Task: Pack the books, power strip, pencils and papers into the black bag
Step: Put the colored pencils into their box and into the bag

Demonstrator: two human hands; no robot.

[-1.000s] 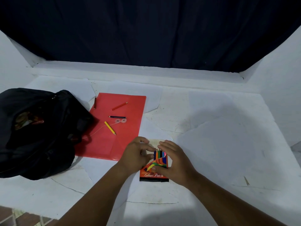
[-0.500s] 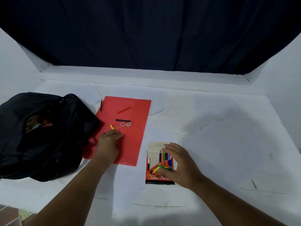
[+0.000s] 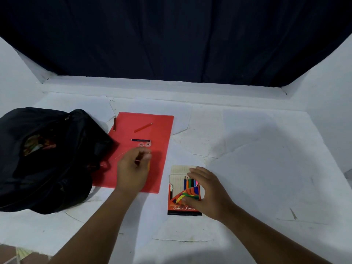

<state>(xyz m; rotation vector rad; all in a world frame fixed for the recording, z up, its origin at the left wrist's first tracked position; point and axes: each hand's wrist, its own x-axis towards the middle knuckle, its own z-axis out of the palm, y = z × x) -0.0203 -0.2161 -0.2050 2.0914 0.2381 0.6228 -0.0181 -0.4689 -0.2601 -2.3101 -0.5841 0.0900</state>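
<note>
counter: white, paper-covered | bag: black, open, left on counter | folder: red, flat beside bag, carrying loose pencils | pencil box: open, right of folder | right hand: fingers straight, resting on box | left hand: over folder, grip pinching yellow pencil
</note>
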